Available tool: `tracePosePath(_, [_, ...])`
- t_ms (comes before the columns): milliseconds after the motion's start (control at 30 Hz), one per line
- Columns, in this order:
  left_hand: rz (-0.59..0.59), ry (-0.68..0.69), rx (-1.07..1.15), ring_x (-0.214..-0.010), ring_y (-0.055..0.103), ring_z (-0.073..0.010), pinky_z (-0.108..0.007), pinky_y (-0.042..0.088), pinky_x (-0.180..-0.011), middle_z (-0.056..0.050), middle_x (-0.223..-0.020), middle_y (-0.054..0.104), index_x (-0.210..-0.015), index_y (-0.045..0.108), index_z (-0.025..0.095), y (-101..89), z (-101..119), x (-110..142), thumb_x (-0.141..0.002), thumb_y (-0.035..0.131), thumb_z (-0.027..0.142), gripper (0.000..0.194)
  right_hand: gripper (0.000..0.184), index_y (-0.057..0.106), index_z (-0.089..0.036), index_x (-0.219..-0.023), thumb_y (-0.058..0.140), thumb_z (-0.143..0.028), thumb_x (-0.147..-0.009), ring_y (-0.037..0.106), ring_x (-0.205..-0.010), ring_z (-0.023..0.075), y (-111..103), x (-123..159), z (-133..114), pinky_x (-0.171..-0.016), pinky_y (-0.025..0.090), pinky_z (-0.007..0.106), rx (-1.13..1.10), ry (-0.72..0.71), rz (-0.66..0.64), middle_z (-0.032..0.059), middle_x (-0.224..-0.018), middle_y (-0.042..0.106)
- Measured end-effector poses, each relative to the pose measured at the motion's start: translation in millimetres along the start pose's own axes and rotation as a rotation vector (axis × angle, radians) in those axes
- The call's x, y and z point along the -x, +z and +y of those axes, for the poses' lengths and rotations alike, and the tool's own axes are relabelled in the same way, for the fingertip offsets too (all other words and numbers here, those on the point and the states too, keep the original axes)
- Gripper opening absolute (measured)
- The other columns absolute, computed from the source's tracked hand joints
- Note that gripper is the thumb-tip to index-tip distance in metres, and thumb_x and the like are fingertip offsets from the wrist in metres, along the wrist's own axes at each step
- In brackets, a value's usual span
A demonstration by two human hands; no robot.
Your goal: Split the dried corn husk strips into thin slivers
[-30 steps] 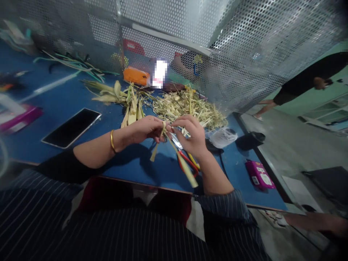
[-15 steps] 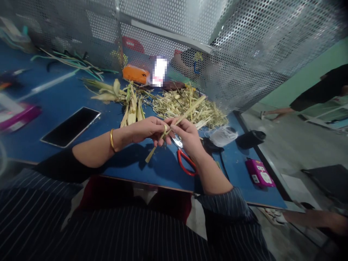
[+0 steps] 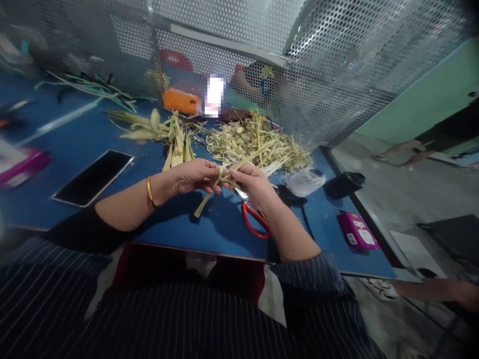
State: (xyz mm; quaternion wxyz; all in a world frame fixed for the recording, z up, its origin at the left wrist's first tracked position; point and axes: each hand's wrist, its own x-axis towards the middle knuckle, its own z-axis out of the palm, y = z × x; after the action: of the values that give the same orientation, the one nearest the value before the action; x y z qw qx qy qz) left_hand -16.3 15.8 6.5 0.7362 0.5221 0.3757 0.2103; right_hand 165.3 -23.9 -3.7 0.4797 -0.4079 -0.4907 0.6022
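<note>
Pinched between the fingers of both hands is a pale yellow-green strip of dried husk (image 3: 202,205), crossed or looped over itself near the fingertips. My left hand (image 3: 194,176), with a gold bangle at the wrist, grips it from the left. My right hand (image 3: 254,183) holds it from the other side, close against the left fingertips. One end hangs down below the left fingers; another sticks up to the right, over a heap of shredded husk (image 3: 239,139). Red-handled scissors (image 3: 256,225) lie beneath my right hand, partly hidden by it.
Whole husks (image 3: 178,144) lie behind my left hand. A phone (image 3: 93,177) rests at left, an orange packet (image 3: 181,101) at the back. White twine (image 3: 305,182), a black cylinder (image 3: 344,185) and a purple pack (image 3: 358,230) are at right. A perforated metal screen (image 3: 224,45) borders the table.
The crossing in the strip now shows more openly between my fingertips, and its upper end has tilted lower. The whole view has shifted slightly. Beyond the table, a person's legs have moved.
</note>
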Motion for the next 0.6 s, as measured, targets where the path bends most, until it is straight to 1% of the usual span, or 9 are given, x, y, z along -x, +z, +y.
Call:
tracePosePath(67, [0.036, -0.026, 0.066, -0.058, 0.066, -0.0105, -0.014, 0.049, -0.047, -0.008, -0.075, 0.072, -0.080, 0.070, 0.011, -2.5, -3, -5, -0.071, 0.081, 0.035, 0.028, 0.029, 0.065, -0.018, -0.073, 0.079, -0.042, -0.064, 0.061, -0.063, 0.0113, 0, -1, 1, -0.061, 0.047, 0.024, 0.005, -0.025, 0.022, -0.0006, -0.068, 0.066])
tracePosePath(133, [0.037, -0.039, 0.149, -0.064, 0.068, -0.0121, -0.016, 0.053, -0.053, -0.007, -0.072, 0.071, -0.080, 0.071, 0.011, -4.8, -4, -8, -0.074, 0.079, 0.030, 0.021, 0.026, 0.066, -0.018, -0.073, 0.077, -0.040, -0.066, 0.060, -0.063, 0.0112, 0, -2, 1, -0.062, 0.047, 0.025, 0.037, -0.067, 0.071, -0.0010, -0.067, 0.064])
tracePosePath(200, [-0.010, -0.025, 0.217, -0.076, 0.071, -0.0148, -0.019, 0.057, -0.064, -0.010, -0.082, 0.073, -0.086, 0.072, 0.012, -6.2, -4, -8, -0.078, 0.074, 0.023, 0.015, 0.021, 0.066, -0.018, -0.073, 0.074, -0.037, -0.069, 0.057, -0.061, 0.0100, 0, -2, -1, -0.062, 0.046, 0.024, 0.065, -0.120, 0.134, -0.0016, -0.066, 0.062])
tracePosePath(267, [-0.069, 0.014, 0.240, -0.085, 0.072, -0.0169, -0.022, 0.058, -0.073, -0.012, -0.093, 0.074, -0.092, 0.072, 0.011, -5.7, -2, -6, -0.078, 0.072, 0.018, 0.015, 0.019, 0.065, -0.018, -0.071, 0.072, -0.035, -0.071, 0.054, -0.060, 0.0092, -1, -2, -2, -0.062, 0.045, 0.024, 0.080, -0.165, 0.180, -0.0020, -0.065, 0.061])
tracePosePath(333, [-0.081, 0.062, 0.218, -0.084, 0.071, -0.0163, -0.023, 0.057, -0.073, -0.012, -0.095, 0.073, -0.095, 0.071, 0.011, -2.8, -1, -3, -0.077, 0.073, 0.017, 0.019, 0.018, 0.063, -0.018, -0.069, 0.071, -0.034, -0.072, 0.053, -0.060, 0.0093, -3, -2, -4, -0.061, 0.045, 0.025, 0.118, -0.201, 0.199, -0.0018, -0.066, 0.060])
tracePosePath(400, [-0.019, 0.126, 0.155, -0.075, 0.070, -0.0130, -0.020, 0.055, -0.065, -0.009, -0.090, 0.073, -0.091, 0.070, 0.012, 2.2, -2, 0, -0.074, 0.076, 0.020, 0.020, 0.019, 0.063, -0.018, -0.067, 0.069, -0.035, -0.075, 0.051, -0.059, 0.0097, -4, -1, -4, -0.060, 0.044, 0.025, 0.222, -0.240, 0.206, -0.0015, -0.065, 0.058])
tracePosePath(467, [0.087, 0.207, 0.051, -0.066, 0.066, -0.0101, -0.017, 0.050, -0.055, -0.007, -0.082, 0.072, -0.085, 0.069, 0.012, 8.1, -5, 1, -0.072, 0.078, 0.023, 0.019, 0.020, 0.064, -0.019, -0.067, 0.067, -0.036, -0.077, 0.051, -0.058, 0.0103, -4, 0, -5, -0.058, 0.042, 0.026, 0.362, -0.284, 0.198, -0.0015, -0.063, 0.057])
tracePosePath(533, [0.181, 0.280, -0.056, -0.060, 0.062, -0.0091, -0.016, 0.045, -0.050, -0.004, -0.071, 0.069, -0.081, 0.069, 0.012, 13.7, -8, 2, -0.071, 0.078, 0.025, 0.019, 0.021, 0.065, -0.020, -0.071, 0.066, -0.039, -0.079, 0.053, -0.056, 0.0109, -4, 1, -5, -0.055, 0.041, 0.026, 0.469, -0.305, 0.189, -0.0015, -0.063, 0.058])
tracePosePath(600, [0.224, 0.323, -0.121, -0.056, 0.060, -0.0093, -0.017, 0.043, -0.048, -0.003, -0.062, 0.066, -0.080, 0.070, 0.011, 18.4, -11, 2, -0.072, 0.076, 0.027, 0.018, 0.024, 0.064, -0.020, -0.073, 0.065, -0.043, -0.080, 0.055, -0.053, 0.0111, -4, 3, -4, -0.053, 0.040, 0.026, 0.530, -0.290, 0.188, -0.0012, -0.064, 0.060])
